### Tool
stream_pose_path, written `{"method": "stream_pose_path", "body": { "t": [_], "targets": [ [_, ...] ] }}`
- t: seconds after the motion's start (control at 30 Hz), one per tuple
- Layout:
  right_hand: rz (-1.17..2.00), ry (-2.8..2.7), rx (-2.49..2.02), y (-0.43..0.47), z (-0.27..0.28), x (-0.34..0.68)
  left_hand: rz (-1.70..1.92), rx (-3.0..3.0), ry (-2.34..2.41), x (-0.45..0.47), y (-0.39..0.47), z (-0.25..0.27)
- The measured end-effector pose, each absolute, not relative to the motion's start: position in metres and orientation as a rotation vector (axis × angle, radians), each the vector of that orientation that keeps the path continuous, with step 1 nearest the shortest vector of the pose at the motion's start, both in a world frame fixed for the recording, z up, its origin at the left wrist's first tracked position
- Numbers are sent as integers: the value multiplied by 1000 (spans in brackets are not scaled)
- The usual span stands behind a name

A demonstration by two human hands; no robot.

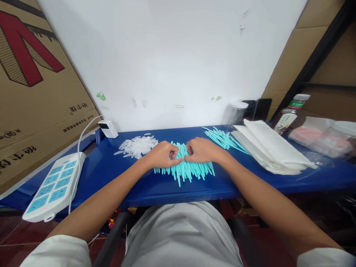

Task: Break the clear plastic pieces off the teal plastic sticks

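Observation:
My left hand (pixel 165 155) and my right hand (pixel 201 150) rest on a pile of slim, tapered turquoise plastic sticks (pixel 183 171) in the middle of the blue table. Both hands have curled fingers, and their thumbs point toward each other, almost meeting over the pile. Sticks lie under and between the hands, their narrow ends fanning toward me. The undersides of the fingers are hidden. Left of my left hand is a heap of small translucent white plastic pieces (pixel 138 145). Behind my right hand lies a second, looser group of turquoise sticks (pixel 224 138).
White folded sheets or bags (pixel 269 146) lie on the right, near a labelled bottle (pixel 291 113) and clear containers (pixel 336 139). A power strip (pixel 55 185) with a white cable sits left, and a small white device (pixel 108 128) stands by the wall. A large carton (pixel 41 104) rises at left.

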State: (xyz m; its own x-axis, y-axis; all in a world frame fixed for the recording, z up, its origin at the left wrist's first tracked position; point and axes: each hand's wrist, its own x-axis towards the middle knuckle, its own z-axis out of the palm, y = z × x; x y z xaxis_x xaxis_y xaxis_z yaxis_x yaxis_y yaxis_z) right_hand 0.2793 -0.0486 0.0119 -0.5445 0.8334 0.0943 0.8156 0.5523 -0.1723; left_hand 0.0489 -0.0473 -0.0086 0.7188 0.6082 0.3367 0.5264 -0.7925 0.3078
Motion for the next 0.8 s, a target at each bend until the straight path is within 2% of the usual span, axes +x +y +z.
{"method": "stream_pose_path", "body": {
  "t": [0.8],
  "targets": [
    [53, -2545, -1537, -49, 8, 275, 563, 2802, 977, 48, -42, -13]
  ]
}}
